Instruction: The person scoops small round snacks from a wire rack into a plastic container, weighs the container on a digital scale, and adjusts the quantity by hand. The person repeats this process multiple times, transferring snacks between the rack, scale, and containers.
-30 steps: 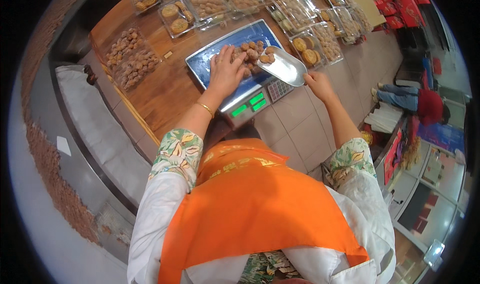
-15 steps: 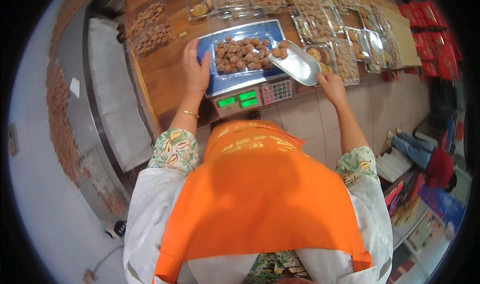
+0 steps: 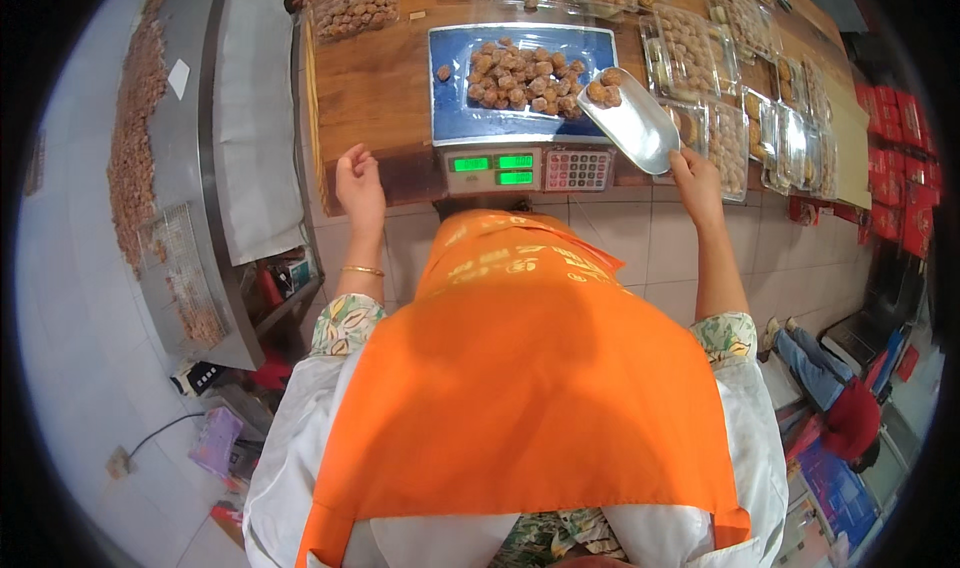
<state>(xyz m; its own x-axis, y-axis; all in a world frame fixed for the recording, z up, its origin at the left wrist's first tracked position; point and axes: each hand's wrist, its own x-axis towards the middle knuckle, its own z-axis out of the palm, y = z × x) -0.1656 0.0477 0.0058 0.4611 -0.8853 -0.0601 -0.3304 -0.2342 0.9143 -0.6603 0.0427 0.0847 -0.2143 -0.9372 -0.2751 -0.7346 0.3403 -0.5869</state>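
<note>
Right, brown wooden table (image 3: 375, 88) runs ahead of both hands. Blue rectangular scale tray (image 3: 455, 118) sits forward of and between the hands, heaped with small brown round sweets (image 3: 520, 76). Clear plastic boxes of sweets (image 3: 700, 58) lie forward and right of the right hand. Shiny metal scoop (image 3: 635, 128) held by right hand (image 3: 697, 176), clenched on its handle, tip over the tray's right edge, a few sweets inside. Left hand (image 3: 358, 176) released, fingers loose, at the table's near edge, left of the green scale display (image 3: 495, 168).
</note>
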